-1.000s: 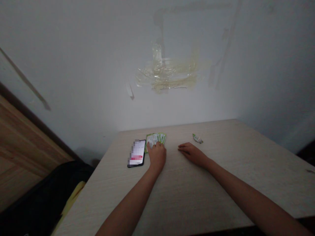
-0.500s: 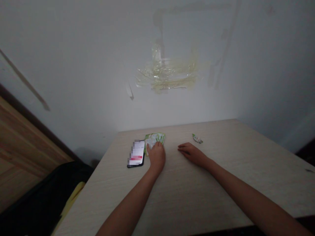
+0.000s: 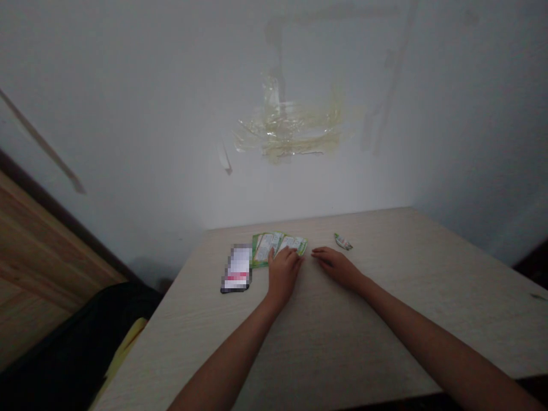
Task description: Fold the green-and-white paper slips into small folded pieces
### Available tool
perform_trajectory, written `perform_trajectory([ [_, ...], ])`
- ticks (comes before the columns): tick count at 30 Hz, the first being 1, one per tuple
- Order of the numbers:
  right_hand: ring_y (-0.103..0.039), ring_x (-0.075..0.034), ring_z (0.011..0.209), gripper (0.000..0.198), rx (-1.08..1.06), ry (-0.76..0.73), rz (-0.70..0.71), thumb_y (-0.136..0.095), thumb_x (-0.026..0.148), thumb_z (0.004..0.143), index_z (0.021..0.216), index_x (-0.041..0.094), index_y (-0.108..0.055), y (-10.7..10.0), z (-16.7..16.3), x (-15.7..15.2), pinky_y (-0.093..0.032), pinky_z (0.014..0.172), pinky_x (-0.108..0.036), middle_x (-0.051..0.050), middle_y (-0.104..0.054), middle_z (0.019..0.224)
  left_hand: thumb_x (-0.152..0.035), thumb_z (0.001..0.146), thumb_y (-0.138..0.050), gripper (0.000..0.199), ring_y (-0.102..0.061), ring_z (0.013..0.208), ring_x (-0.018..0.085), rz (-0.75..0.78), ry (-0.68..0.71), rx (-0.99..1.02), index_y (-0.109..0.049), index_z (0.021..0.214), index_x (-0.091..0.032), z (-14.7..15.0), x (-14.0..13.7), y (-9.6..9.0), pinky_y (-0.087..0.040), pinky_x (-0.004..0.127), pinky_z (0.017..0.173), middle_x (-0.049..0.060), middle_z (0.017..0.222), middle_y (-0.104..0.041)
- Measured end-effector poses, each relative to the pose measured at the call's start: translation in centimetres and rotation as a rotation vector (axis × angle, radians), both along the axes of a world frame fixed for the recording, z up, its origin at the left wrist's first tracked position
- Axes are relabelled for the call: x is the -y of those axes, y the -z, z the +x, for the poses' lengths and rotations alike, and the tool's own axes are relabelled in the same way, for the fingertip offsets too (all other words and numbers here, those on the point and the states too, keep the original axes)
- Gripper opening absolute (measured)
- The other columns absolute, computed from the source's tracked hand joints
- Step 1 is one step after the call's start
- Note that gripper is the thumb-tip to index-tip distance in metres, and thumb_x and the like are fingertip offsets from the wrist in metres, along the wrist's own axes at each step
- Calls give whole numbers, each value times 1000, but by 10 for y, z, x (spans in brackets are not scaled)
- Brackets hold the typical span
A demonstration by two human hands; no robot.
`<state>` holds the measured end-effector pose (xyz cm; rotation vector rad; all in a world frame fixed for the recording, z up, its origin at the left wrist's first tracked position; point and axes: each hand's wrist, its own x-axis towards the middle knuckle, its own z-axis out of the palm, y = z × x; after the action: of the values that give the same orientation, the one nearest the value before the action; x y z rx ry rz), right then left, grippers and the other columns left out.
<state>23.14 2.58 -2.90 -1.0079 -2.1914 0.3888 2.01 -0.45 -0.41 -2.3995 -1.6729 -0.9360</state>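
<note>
My left hand is over flat green-and-white packets fanned across the back of the table. Its fingers bend down onto the right-hand packet, and the thumb stands off to the left; the contact underneath is partly hidden. A phone with a lit, pixelated screen lies left of the packets. My right hand rests on the table, fingers stretched leftward close to the left fingertips, with nothing visible in it. Beyond it lies a small crumpled green-and-white wrapper.
The pale wood-grain table meets a grey wall at the back. Clear tape sticks to the wall. At lower left are a wooden panel, a dark item and a yellow cloth.
My left hand has moved right, and one packet has slid right with it, so the packets are spread wider. My right hand has hardly moved.
</note>
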Motion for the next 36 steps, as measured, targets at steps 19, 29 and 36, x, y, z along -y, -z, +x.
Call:
perform_trajectory([
  [19, -63, -23, 104, 13, 30, 63, -47, -61, 23, 83, 91, 20, -71, 4, 5, -5, -49, 94, -41, -10, -68, 114, -31, 92, -52, 20, -50, 126, 23, -124, 128, -74, -69, 102, -31, 3, -1, 10, 0, 67, 113, 2, 122, -66],
  [29, -57, -24, 115, 29, 61, -32, 8, -56, 20, 88, 114, 24, -69, 7, 5, -9, -44, 101, -46, -10, -67, 118, -34, 89, -57, 25, -57, 115, 20, -125, 210, -211, -65, 113, -33, -6, -1, 9, -4, 63, 115, 3, 116, -66],
  [36, -55, -24, 118, 32, 100, -54, -4, -59, 24, 87, 118, 24, -67, 4, 8, -5, -43, 104, -44, -10, -63, 125, -49, 87, -57, 34, -50, 125, 24, -185, 264, -225, -62, 118, -38, -19, -2, 3, 5, 67, 111, 2, 130, -59],
])
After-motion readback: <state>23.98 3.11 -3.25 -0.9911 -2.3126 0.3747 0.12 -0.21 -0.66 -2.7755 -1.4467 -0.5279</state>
